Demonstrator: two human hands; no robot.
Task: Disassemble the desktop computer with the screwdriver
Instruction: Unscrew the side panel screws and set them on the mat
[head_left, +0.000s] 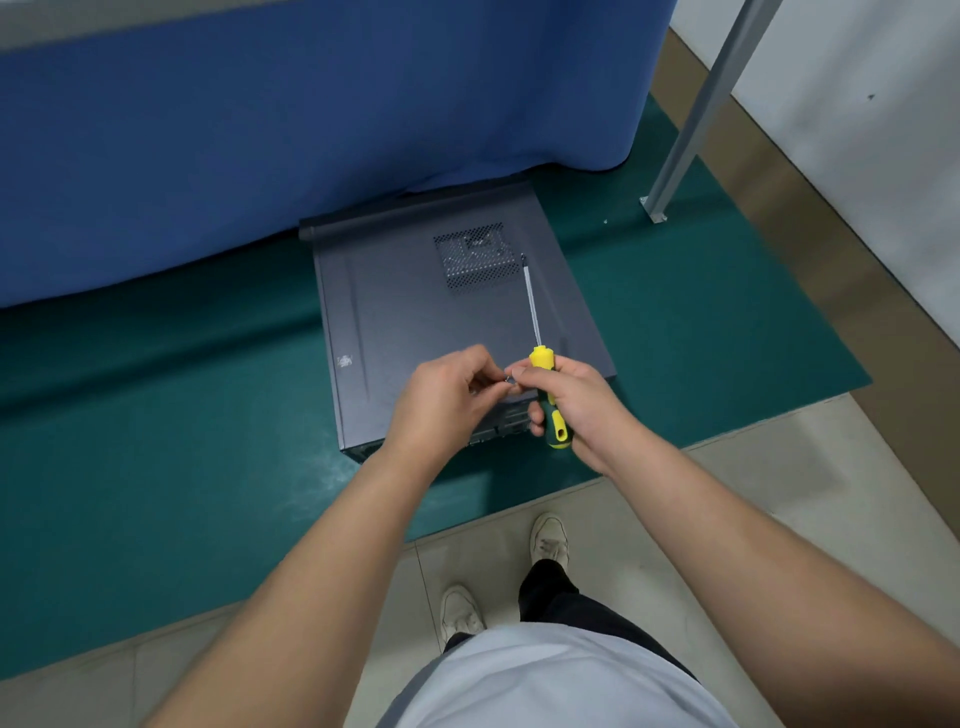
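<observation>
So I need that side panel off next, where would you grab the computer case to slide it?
Probably the near edge of the side panel, beside the rear ports, coming from your side. The computer case lies flat with that panel facing up, and the far end sits close against the blue cloth, leaving little room there.

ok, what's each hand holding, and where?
Right hand grips the yellow-and-green screwdriver by its handle. Left hand pinches a small metal piece, likely a screw, at the fingertips.

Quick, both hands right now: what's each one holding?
Left hand: fingertips pinch a small metal piece, likely a screw.
Right hand: grips the yellow-green screwdriver, shaft pointing away over the computer case.
</observation>
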